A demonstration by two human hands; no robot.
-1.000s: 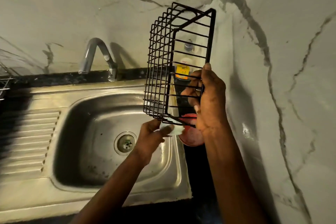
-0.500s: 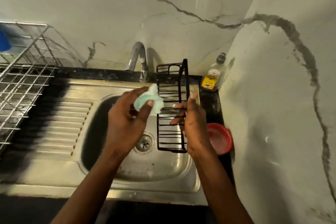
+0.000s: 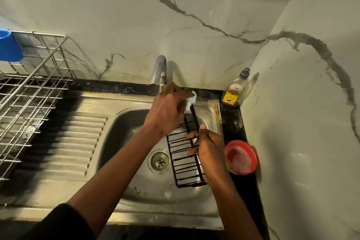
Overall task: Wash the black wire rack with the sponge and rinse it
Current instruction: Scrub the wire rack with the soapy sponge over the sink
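1 stainless steel sink w/ ribbed drainboard [image 3: 81, 142] filled the counter. 1 silver wire dish rack [image 3: 29, 103] stood at its left. 1 black wire rack [image 3: 183, 161] lay in the basin's right side, just right of the drain. 2 hands: right hand [image 3: 209, 150] gripped the rack's right bar, fingers curled thru the wires. Left hand [image 3: 167, 111] had its fingers closed round 1 pale sponge [image 3: 190, 101], pressed to the rack's far end by 1 curved metal tap [image 3: 159, 70]. 1 red sudsy bowl [image 3: 241, 157], 1 yellow-label soap bottle [image 3: 233, 91] and 1 blue plastic cup [image 3: 8, 46] also showed.
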